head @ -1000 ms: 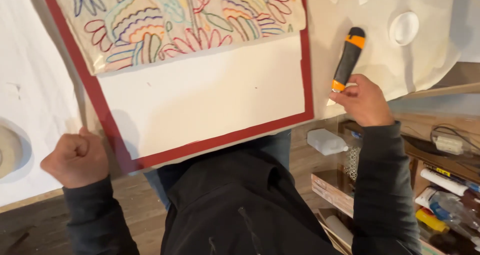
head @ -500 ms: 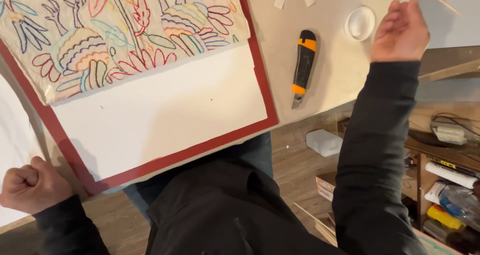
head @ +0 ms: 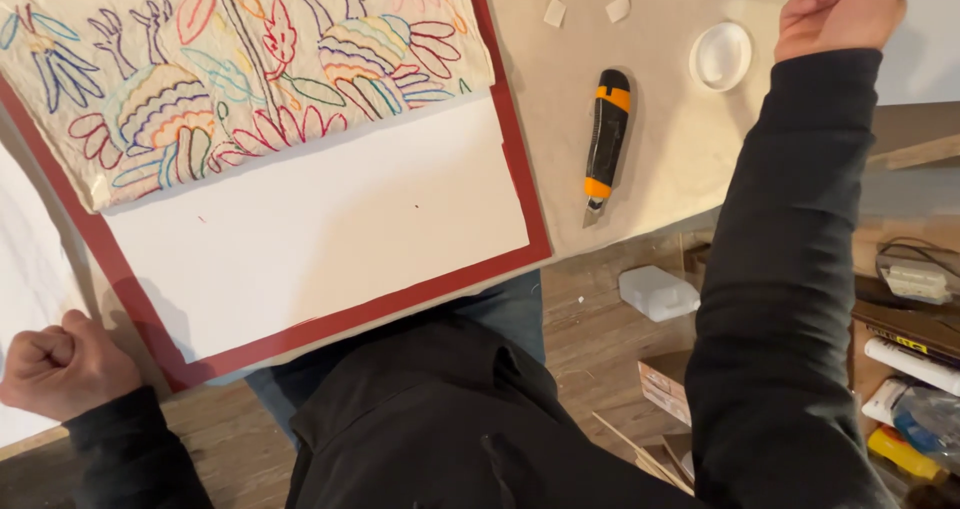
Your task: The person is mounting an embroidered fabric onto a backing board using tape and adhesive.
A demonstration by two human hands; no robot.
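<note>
Fingers of both hands are curled: left hand (head: 62, 371) fisted at the beige table (head: 660, 159) edge beside the red-bordered board (head: 330, 239), right hand (head: 838, 11) raised beyond the utility knife (head: 606, 141), above a wooden floor (head: 590, 319)

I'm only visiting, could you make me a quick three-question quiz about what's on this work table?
1. True or false: the right hand grips the utility knife.
2. Which colour is the border of the board? A green, B red, C blue.
3. What lies over the board's upper part?

Key: 1 false, the knife lies alone on the table. 2 B. 3 an embroidered cloth with colourful plants.
</note>
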